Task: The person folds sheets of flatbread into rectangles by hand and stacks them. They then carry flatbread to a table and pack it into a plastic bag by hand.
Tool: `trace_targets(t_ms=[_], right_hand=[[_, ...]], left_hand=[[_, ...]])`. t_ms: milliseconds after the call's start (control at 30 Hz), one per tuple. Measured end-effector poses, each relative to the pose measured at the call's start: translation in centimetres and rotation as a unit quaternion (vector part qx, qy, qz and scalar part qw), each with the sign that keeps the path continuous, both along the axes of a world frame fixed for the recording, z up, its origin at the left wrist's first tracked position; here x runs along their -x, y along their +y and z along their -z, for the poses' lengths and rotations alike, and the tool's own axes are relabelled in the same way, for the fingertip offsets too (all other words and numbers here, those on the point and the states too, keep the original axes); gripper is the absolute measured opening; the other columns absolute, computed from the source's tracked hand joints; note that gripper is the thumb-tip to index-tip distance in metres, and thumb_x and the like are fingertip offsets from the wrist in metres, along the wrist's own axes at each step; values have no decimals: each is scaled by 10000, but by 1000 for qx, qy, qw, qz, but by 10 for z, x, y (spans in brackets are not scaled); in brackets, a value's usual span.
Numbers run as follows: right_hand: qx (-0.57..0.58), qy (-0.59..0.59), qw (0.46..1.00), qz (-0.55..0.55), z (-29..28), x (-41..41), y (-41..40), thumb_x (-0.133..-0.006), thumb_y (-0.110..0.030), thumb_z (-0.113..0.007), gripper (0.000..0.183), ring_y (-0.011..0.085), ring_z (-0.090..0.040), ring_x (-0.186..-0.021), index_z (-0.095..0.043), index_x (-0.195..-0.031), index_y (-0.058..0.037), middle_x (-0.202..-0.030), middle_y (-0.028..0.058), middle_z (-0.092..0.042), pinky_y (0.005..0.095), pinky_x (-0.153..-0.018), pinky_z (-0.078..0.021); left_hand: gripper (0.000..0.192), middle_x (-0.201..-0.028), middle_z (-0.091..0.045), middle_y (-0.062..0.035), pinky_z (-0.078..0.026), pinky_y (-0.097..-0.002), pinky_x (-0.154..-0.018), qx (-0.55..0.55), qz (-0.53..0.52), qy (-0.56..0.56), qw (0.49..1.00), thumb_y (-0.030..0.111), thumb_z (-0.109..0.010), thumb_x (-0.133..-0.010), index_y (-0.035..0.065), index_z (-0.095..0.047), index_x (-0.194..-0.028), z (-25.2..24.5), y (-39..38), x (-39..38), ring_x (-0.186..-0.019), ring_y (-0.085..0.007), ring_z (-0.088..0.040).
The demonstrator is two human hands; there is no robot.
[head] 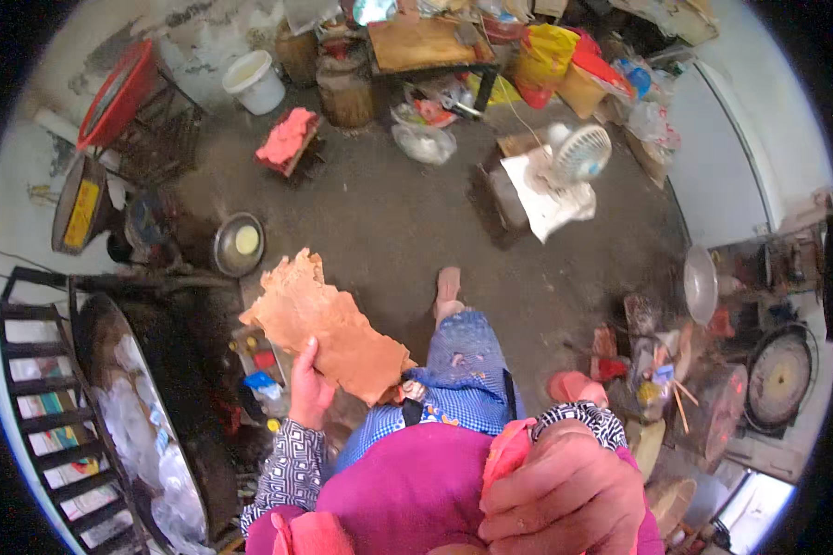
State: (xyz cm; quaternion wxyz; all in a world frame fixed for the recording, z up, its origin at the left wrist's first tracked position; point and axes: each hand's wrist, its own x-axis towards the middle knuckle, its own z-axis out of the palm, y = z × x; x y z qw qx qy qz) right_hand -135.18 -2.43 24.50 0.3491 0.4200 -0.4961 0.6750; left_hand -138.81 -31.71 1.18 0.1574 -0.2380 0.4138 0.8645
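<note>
My left hand (pixel 312 390) grips the near edge of a ragged, stiff-looking orange-brown sheet (pixel 340 340), thumb on top. The sheet has torn, crumbly edges, and its material is unclear. It slants over the floor, its lower right corner by the blue checked cloth (pixel 468 371) on my lap. My right hand (pixel 569 492) is raised close to the camera, fingers curled over a coral-pink towel (pixel 505 451). Part of that towel shows beside the fingers; the rest is hidden behind the hand. Another pink cloth end (pixel 316 534) hangs on the left of my chest.
A low stool with a pink cover (pixel 287 142) and a metal basin (pixel 239 244) stand ahead left. A small fan (pixel 582 154) sits on a box ahead right. Left is a black slatted rack (pixel 55 409); right, a round-topped stove (pixel 779 378) and clutter.
</note>
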Motion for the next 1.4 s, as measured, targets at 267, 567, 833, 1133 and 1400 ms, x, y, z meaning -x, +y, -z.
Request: trace_targets(t_ms=[267,567,833,1133,1400], right_hand=[[173,62,972,-150,17,248,68,-857,-60,-592,187,306,-656,-624,-638,-804,113,-783,237,-665,380,-570,-544],[52,-229,960,-153,48,490,127,-872,-151,-622,246,312,-667,-739,-637,-977,70,-940,214,-669,384,-690,-550],[-231,-505,806,205,265,720,109,-812,-220,-711,862,352,-277,-1379,-196,-1453,38,-1484,246,-269,397,-1125,-217],[331,-641,675,155,328,866,193,-830,-87,-684,350,166,-617,-940,-559,-1151,-26,-1039,46,-648,307,-827,-504],[495,-715,494,-20,419,905,311,-821,-65,-650,525,273,-556,-1147,-458,-1308,-32,-1258,112,-569,432,-989,-453]], left_hand=[[479,-1346,-519,-98,-368,-437,-1061,58,-49,-12,997,277,-528,-951,42,-431,-1357,-3,64,190,-1231,-273,-494],[479,-1344,-517,-97,-383,-447,-1050,64,-23,-10,998,269,-535,-940,32,-442,-1345,2,133,428,-1230,-277,-495],[535,-1344,-483,-155,-433,-444,-974,233,245,122,933,200,-574,-914,9,-379,-1374,58,278,712,-1217,-291,-491],[736,-1480,-208,-261,-223,-522,-1104,469,459,462,596,215,-659,-786,106,-339,-1439,88,366,864,-1306,-477,-282],[444,-1334,-450,-213,-326,-468,-1057,502,430,452,599,156,-609,-857,23,-505,-1267,109,436,997,-1233,-393,-416]])
